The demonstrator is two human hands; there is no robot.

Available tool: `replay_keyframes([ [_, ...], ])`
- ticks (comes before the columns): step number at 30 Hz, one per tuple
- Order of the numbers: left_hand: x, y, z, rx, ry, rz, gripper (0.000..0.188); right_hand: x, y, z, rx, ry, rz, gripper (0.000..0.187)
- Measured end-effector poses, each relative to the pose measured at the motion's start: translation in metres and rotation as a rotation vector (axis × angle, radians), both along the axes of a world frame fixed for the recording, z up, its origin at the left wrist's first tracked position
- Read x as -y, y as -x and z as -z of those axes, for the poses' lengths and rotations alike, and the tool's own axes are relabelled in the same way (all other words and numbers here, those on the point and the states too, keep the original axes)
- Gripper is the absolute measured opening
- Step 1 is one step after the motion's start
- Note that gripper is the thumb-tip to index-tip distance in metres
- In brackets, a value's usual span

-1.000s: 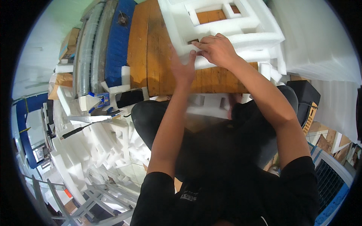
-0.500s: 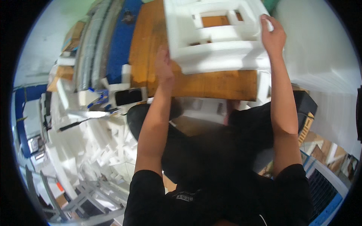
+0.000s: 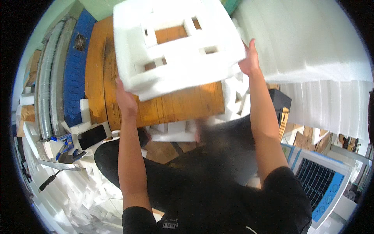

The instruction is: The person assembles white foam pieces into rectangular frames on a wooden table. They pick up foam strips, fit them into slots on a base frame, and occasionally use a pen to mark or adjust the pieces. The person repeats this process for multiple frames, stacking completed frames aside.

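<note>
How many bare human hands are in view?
2: the left hand at the lower-left edge of the white, blocky foam frame, the right hand at its right edge.

Left head-worn fisheye: view directed steeply down and forward. Black shirt (image 3: 230,202) seen close at near edge; left hand (image 3: 126,103), right hand (image 3: 251,61) and wooden counter (image 3: 183,106) viewed from above, farther off. Surroundings taken in widely at left and right.

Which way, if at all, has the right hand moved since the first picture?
Yes: the right hand has moved rightward, from above the wooden tabletop to beyond its right edge.
</note>
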State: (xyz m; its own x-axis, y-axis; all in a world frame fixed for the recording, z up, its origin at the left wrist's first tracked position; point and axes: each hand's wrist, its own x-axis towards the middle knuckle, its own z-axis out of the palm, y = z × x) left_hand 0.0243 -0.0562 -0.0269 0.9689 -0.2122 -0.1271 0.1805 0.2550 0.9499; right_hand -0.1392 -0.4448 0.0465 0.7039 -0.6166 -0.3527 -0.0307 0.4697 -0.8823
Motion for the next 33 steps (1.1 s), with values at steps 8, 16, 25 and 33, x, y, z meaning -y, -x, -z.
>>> replay_keyframes([
  [8, 0.013, 0.015, -0.015, 0.244, -0.219, 0.134, 0.065, 0.012, -0.002, 0.041, -0.023, 0.236, -0.017, 0.093],
  [16, -0.010, -0.009, -0.009, -0.068, 0.108, 0.011, 0.065, 0.005, 0.010, 0.018, 0.222, -0.085, -0.045, 0.097],
  [25, -0.007, 0.003, -0.021, 0.260, -0.241, -0.160, 0.069, -0.040, -0.003, 0.082, 0.150, 0.877, 0.215, 0.079],
  [33, -0.002, 0.001, -0.008, 0.429, -0.500, -0.169, 0.069, -0.049, 0.006, 0.073, 0.042, 0.865, 0.177, 0.081],
])
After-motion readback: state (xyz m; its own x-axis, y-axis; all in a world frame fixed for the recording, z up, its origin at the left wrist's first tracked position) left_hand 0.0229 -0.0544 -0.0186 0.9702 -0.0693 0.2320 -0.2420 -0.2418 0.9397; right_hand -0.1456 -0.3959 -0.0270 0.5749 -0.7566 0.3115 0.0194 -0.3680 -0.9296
